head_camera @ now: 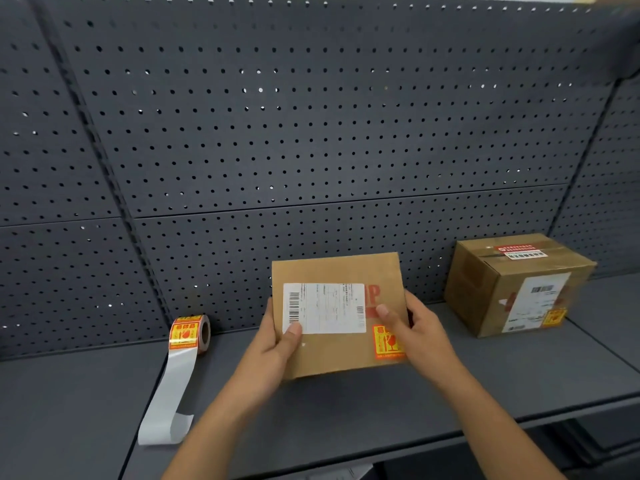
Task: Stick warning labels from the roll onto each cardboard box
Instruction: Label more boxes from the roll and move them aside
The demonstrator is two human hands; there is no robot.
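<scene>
On the dark grey metal shelf (346, 410), left hand (277, 344) and right hand (419, 334) grip the side edges of an upturned flat brown cardboard box (332, 268) bearing an orange warning label (386, 344), while the orange-and-yellow label roll (189, 332) stands leftward, nearer the left hand.

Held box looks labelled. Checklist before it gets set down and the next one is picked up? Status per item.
1. Grip on held box: left hand and right hand clasp its sides. Ok.
2. Warning label on it: stuck at lower right, by the shipping label. Ok.
3. Label corners pressed flat: cannot tell.
4. Second box, right on the shelf: orange sticker on its front. Ok.
5. Label roll: upright at left, labels remain. Ok.
6. Liner tail: long empty strip trailing toward the shelf edge. Not ok.
</scene>
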